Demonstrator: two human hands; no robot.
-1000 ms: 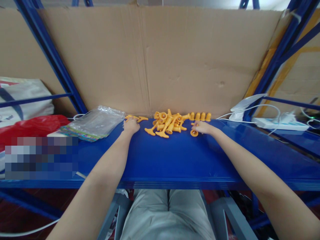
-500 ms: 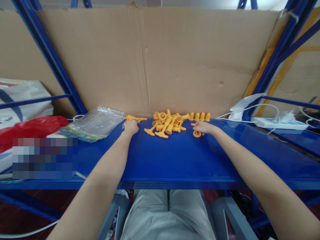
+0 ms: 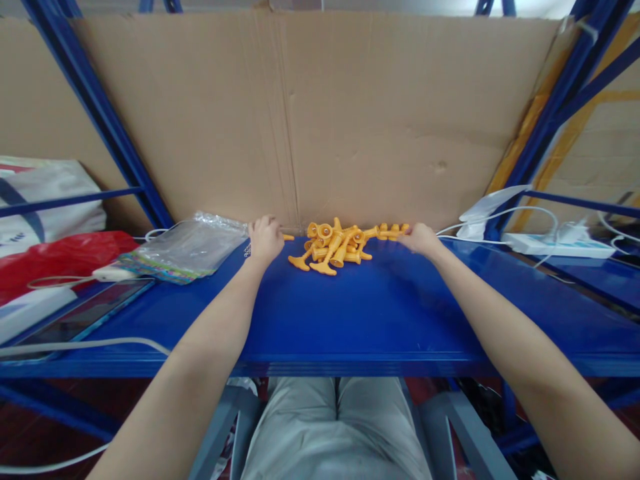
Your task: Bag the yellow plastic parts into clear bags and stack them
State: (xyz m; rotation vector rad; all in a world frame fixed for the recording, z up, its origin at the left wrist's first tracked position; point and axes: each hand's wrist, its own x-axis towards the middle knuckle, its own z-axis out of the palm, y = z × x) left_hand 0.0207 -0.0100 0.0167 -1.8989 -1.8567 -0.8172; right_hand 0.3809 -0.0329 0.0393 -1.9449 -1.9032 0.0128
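Observation:
My left hand [image 3: 267, 239] is at the back of the blue shelf, fingers curled downward over yellow plastic. A yellow tip [image 3: 289, 237] sticks out to its right; what the fingers grip is hidden. At the right end of a row of small yellow cup-shaped pieces [image 3: 383, 231], my right hand [image 3: 420, 239] has its fingers closed on a yellow cup-shaped piece [image 3: 395, 235], mostly covered by the fingers. Between the hands lies a heap of yellow T-handled pieces [image 3: 336, 245] with flared, hollow ends, piled at different angles.
A cardboard sheet [image 3: 350, 120] stands behind the blue shelf [image 3: 360, 320]. To the left are a clear plastic bag [image 3: 195, 243], a red bag [image 3: 65, 257] and a tablet-like device [image 3: 90, 310]. A white power strip [image 3: 560, 245] and cables lie at right.
My right hand has carried the yellow cup-shaped piece back and slightly right, to the row. My left hand has risen slightly and now covers more of the yellow pieces beneath it.

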